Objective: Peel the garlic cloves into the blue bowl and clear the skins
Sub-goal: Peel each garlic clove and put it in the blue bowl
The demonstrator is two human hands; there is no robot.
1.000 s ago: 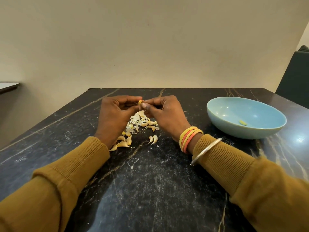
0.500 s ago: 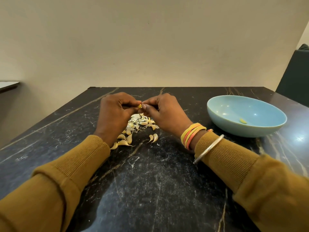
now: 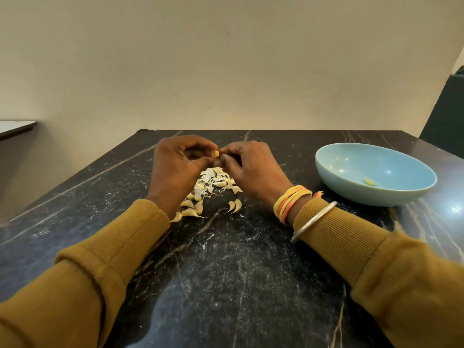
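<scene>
Sleeves of mustard yellow lie closest, on a dark table. A bit farther on, some garlic cloves with their skins on lie loose on the table, between the two wrists. Just behind them is a small heap of torn skins.

Above that heap both hands meet. The left hand has its fingers curled and pinches a small yellow clove between thumb and fingertip. The right hand is curled too, and its thumb and finger pinch the same clove from the other side. This looks like the peeling step, with the skin being picked off this one clove. How much skin is left on it is too small to tell.

The blue bowl sits off to the right, well apart from the hands, with one peeled clove inside.

Next, I think the bare clove should go over to the bowl and be dropped in. Then a new one can be picked from the table. Many are left, and the skins are not cleared yet.
</scene>
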